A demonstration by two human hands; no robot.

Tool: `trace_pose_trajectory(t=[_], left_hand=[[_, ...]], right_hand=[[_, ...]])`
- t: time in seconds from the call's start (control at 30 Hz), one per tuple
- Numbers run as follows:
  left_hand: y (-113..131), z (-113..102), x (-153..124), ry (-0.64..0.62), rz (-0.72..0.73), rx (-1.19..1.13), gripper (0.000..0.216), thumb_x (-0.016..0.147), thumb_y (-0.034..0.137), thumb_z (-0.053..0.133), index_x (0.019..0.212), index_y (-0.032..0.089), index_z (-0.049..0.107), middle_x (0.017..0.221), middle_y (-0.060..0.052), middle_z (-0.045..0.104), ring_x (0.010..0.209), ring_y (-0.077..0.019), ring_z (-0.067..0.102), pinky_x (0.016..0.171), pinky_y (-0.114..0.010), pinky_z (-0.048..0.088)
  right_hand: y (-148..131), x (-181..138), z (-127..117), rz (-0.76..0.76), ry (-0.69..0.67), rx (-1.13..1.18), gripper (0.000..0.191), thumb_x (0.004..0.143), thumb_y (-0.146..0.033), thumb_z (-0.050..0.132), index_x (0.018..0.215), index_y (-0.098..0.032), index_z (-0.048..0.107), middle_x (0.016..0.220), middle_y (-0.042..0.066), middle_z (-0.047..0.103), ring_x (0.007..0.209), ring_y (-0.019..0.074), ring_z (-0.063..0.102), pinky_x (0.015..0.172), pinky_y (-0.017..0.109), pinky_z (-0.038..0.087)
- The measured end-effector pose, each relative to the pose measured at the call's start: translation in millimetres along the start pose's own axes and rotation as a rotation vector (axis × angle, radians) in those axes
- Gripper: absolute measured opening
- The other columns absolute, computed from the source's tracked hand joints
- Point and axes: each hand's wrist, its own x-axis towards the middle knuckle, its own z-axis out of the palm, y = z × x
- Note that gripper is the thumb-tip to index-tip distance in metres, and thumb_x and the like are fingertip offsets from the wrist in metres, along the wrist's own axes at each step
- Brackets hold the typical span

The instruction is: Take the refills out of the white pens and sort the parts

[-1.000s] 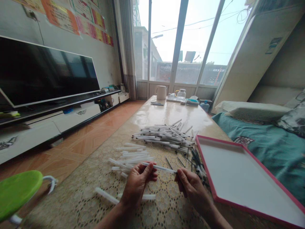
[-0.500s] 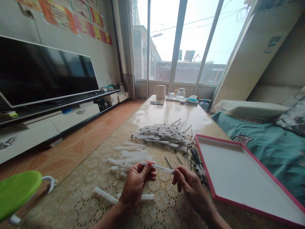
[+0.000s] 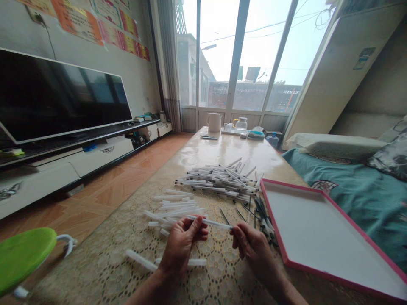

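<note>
My left hand (image 3: 184, 237) is closed round a slim white pen (image 3: 216, 223), thumb on top, above the patterned tablecloth. At the pen's right end, the fingers of my right hand (image 3: 249, 241) are pinched together; a small dark part shows at their tips. Just behind my left hand lie loose translucent white pen barrels (image 3: 178, 205), and a few more rest near my left wrist. Thin black pieces like refills (image 3: 224, 216) lie beyond my right hand, beside a heap of small black parts (image 3: 265, 218). Farther back is a pile of white pens with dark ends (image 3: 219, 180).
A shallow white tray with a pink rim (image 3: 273, 224) sits at the table's right. At the far end stand a beige jug (image 3: 214, 122) and a glass pot (image 3: 241, 125). A green stool (image 3: 27, 258) is at left, a teal-covered seat (image 3: 318, 169) at right.
My right hand has shifted very slightly at the pen's right end, its fingers a little more curled. My left hand and the pen stay in place.
</note>
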Motion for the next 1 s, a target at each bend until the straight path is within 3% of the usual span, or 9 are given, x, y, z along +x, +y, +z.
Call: trace_pose_trajectory(t=[0.13,0.3,0.5,0.63,0.83,1.0], left_hand=[[-2.2,-2.4,1.9,-0.004,0.008,0.002,0.028,0.059,0.034,0.077,0.072,0.011,0.07,0.058,-0.002,0.065,0.048,-0.0085,0.058,0.047,-0.017,0.05],[-4.6,-4.5,2.4,-0.014,0.001,0.012,0.027,0.06,0.033,0.076,0.073,0.011,0.069,0.059,-0.002,0.065,0.048,-0.0091,0.059,0.048,-0.018,0.051],[-0.8,-1.7,0.0,0.002,-0.012,0.014,0.029,0.057,0.035,0.077,0.072,0.011,0.069,0.058,-0.002,0.065,0.047,-0.0089,0.058,0.047,-0.018,0.049],[-0.9,-1.1,0.3,-0.008,-0.007,0.019,0.027,0.059,0.033,0.076,0.073,0.011,0.07,0.058,-0.002,0.065,0.048,-0.0088,0.058,0.048,-0.018,0.049],[-2.1,-2.7,1.6,-0.002,-0.011,0.01,0.027,0.058,0.034,0.077,0.072,0.011,0.07,0.058,-0.002,0.065,0.049,-0.0089,0.059,0.048,-0.018,0.05],[-3.9,-4.6,2.2,-0.014,-0.016,0.014,0.027,0.06,0.033,0.076,0.074,0.011,0.069,0.058,-0.002,0.065,0.048,-0.0087,0.059,0.048,-0.018,0.05]], right_hand=[[-2.7,-0.1,-0.4,0.001,0.005,0.044,0.025,0.087,-0.041,0.045,0.092,-0.018,0.052,0.064,-0.002,0.053,0.05,0.01,0.047,0.047,0.02,0.037],[-4.2,0.1,-1.5,0.023,-0.013,0.014,0.038,0.091,-0.042,0.033,0.07,-0.017,0.053,0.056,-0.002,0.051,0.042,0.0081,0.042,0.041,0.019,0.033],[-3.0,-0.1,-0.3,0.012,-0.001,0.064,0.026,0.087,-0.042,0.045,0.092,-0.017,0.052,0.06,-0.003,0.053,0.045,0.0088,0.045,0.043,0.019,0.035],[-0.9,0.3,0.7,0.042,-0.022,0.055,0.039,0.09,-0.046,0.033,0.077,-0.016,0.055,0.055,-0.001,0.054,0.038,0.0073,0.042,0.039,0.019,0.033],[-1.2,-0.1,1.3,0.046,-0.018,0.096,0.032,0.086,-0.048,0.043,0.089,-0.017,0.054,0.057,-0.003,0.054,0.041,0.0082,0.044,0.04,0.018,0.034],[3.1,0.2,1.8,0.065,-0.034,0.06,0.042,0.09,-0.049,0.032,0.077,-0.016,0.055,0.052,-0.002,0.054,0.036,0.0067,0.04,0.038,0.018,0.031]])
